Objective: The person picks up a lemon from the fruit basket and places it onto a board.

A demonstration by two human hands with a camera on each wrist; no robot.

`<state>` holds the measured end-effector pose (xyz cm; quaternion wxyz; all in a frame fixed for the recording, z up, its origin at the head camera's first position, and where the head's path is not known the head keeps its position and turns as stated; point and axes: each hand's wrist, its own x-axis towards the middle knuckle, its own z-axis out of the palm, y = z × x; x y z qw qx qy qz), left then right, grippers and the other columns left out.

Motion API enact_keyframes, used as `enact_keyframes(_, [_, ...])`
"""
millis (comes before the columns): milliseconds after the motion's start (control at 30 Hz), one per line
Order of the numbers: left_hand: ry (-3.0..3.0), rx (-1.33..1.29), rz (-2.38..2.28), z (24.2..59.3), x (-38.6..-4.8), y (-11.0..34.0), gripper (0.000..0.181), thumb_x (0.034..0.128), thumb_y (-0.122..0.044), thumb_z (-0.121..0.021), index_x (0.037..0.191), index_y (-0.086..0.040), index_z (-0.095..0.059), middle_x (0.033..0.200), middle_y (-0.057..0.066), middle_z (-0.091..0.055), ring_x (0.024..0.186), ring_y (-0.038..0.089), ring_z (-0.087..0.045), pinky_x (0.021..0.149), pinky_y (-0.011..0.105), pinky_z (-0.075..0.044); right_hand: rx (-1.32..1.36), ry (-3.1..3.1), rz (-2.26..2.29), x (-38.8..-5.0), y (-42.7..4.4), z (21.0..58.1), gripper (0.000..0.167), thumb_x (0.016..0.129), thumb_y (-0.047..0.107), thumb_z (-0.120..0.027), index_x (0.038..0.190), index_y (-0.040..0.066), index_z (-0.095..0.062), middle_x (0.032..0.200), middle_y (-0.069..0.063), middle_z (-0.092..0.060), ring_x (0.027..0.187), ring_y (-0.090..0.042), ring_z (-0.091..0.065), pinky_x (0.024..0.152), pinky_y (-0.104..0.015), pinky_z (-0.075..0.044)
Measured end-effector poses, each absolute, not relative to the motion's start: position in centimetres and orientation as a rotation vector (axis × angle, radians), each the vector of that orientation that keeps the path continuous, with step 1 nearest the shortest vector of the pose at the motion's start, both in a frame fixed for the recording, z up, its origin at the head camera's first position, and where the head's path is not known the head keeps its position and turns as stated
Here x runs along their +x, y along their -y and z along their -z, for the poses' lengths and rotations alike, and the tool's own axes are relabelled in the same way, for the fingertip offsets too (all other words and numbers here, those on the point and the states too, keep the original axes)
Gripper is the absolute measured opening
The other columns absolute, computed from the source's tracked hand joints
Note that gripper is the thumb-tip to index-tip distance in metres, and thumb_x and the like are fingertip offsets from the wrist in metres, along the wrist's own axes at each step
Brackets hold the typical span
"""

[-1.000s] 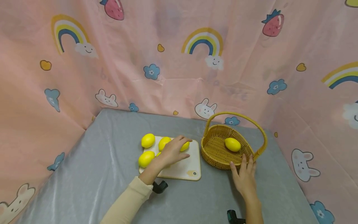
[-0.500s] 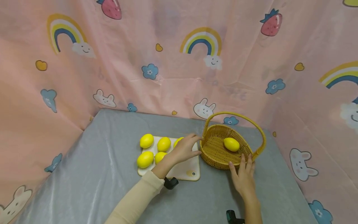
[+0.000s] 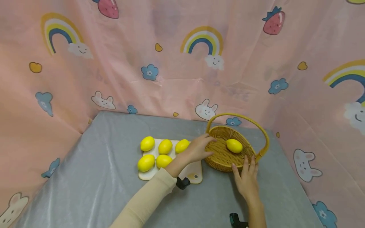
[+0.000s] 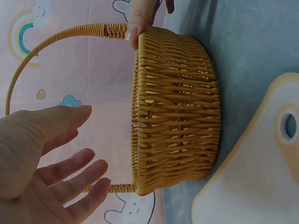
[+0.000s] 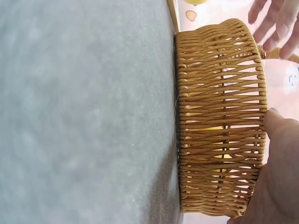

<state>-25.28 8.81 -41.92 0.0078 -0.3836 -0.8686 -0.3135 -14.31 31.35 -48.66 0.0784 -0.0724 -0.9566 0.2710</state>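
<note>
My left hand (image 3: 198,148) reaches over the left rim of a wicker basket (image 3: 219,161), its fingers spread loosely. In the left wrist view nothing lies between the thumb and fingers of that hand (image 4: 60,163). A single lemon (image 3: 234,146) lies inside the basket and shows through the weave. On the near right rim rests my right hand (image 3: 247,182), fingers fairly straight, thumb touching the edge in the right wrist view. Several lemons (image 3: 146,162) sit in two rows on a white cutting board (image 3: 196,169), left of the basket; my left forearm covers part of the board.
The basket's tall arched handle (image 3: 236,114) rises above its far side. A grey cloth (image 3: 114,142) covers the table. Behind and at both sides hangs a pink printed curtain (image 3: 176,95). Black wrist mounts (image 3: 182,183) show at both wrists.
My left hand has moved right, from above the lemons on the board to over the basket's left rim. The right hand stays on the rim. The whole head view has shifted slightly.
</note>
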Motion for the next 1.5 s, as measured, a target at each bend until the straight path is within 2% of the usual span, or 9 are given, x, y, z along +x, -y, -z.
enact_keyframes(267, [2.713,-1.235,0.927,41.6,-25.7,-10.7,0.044,0.09,-0.019,-0.076,0.131,-0.01,-0.063,0.124,0.006,-0.06,0.111,0.021,-0.061,0.092,0.023,-0.049,-0.213,2.858,-0.805,-14.4,-31.4,48.8,0.08,0.106,0.048,-0.037,0.158,-0.003,-0.004,0.161,-0.028,0.016,0.143,-0.058,0.009,0.099,-0.08,-0.02])
enact_keyframes(533, [2.721,-1.267,0.893,41.9,-26.3,-12.4,0.043,0.0913,-0.02,-0.075,0.131,-0.008,-0.063,0.124,0.008,-0.06,0.106,0.021,-0.063,0.086,0.022,-0.05,-0.224,2.878,-0.791,-14.3,-31.5,48.8,0.08,0.106,0.05,-0.034,0.158,-0.003,-0.002,0.161,-0.026,0.019,0.143,-0.058,0.01,0.099,-0.08,-0.022])
enact_keyframes(800, [2.783,-1.229,0.838,42.2,-26.6,-13.9,0.043,0.0915,-0.024,-0.075,0.132,-0.014,-0.062,0.126,0.006,-0.059,0.101,0.014,-0.062,0.078,0.022,-0.051,-0.223,2.875,-0.799,-14.2,-31.4,48.6,0.081,0.106,0.05,-0.035,0.157,-0.004,-0.004,0.161,-0.027,0.017,0.143,-0.058,0.008,0.099,-0.079,-0.021])
enact_keyframes(1167, [2.77,-1.272,0.881,42.7,-26.6,-14.7,0.043,0.0906,-0.018,-0.076,0.131,-0.009,-0.063,0.126,0.009,-0.06,0.108,0.019,-0.062,0.087,0.022,-0.049,-0.216,2.865,-0.8,-14.3,-31.4,48.8,0.08,0.106,0.049,-0.036,0.158,-0.003,-0.004,0.161,-0.027,0.017,0.143,-0.058,0.008,0.1,-0.079,-0.021])
enact_keyframes(1500, [2.79,-1.274,0.847,43.1,-26.9,-15.6,0.041,0.0905,-0.019,-0.076,0.129,-0.011,-0.063,0.125,0.006,-0.061,0.108,0.015,-0.061,0.091,0.02,-0.048,-0.222,2.857,-0.796,-14.2,-31.2,48.7,0.08,0.106,0.049,-0.037,0.157,-0.004,-0.005,0.161,-0.029,0.014,0.143,-0.059,0.007,0.102,-0.078,-0.02])
